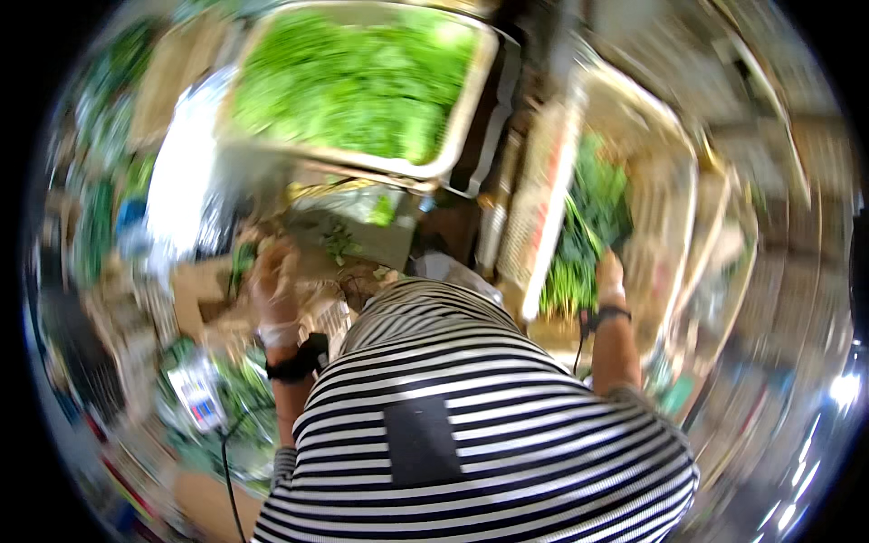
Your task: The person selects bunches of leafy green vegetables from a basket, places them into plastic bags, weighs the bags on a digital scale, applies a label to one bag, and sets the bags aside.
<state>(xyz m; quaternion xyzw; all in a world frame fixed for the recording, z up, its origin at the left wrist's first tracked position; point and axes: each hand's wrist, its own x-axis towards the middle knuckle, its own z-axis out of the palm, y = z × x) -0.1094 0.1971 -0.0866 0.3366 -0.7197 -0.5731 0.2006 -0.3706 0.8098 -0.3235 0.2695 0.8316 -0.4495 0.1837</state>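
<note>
My right hand (pixel 610 273) reaches into a pale plastic crate (pixel 536 197) at the right, touching leafy green vegetables with stems (pixel 584 231) inside it. Blur hides whether its fingers grip a stem. At the left, my left hand (pixel 275 268) is beside a small piece of greenery (pixel 242 263), above an opened cardboard box; whether it holds the greenery cannot be told. Both hands seem to wear thin, see-through gloves. Ahead of me stands a cream crate (pixel 448 153) full of bright green leaves (pixel 353 81).
A cardboard box (pixel 190 288) and a shiny silvery sheet (pixel 187 170) lie at the left. Bagged greens (pixel 237 400) are beside my left forearm. More crates (pixel 719 271) stand beyond the right crate. Loose leaves (pixel 339 241) lie on the surface before me.
</note>
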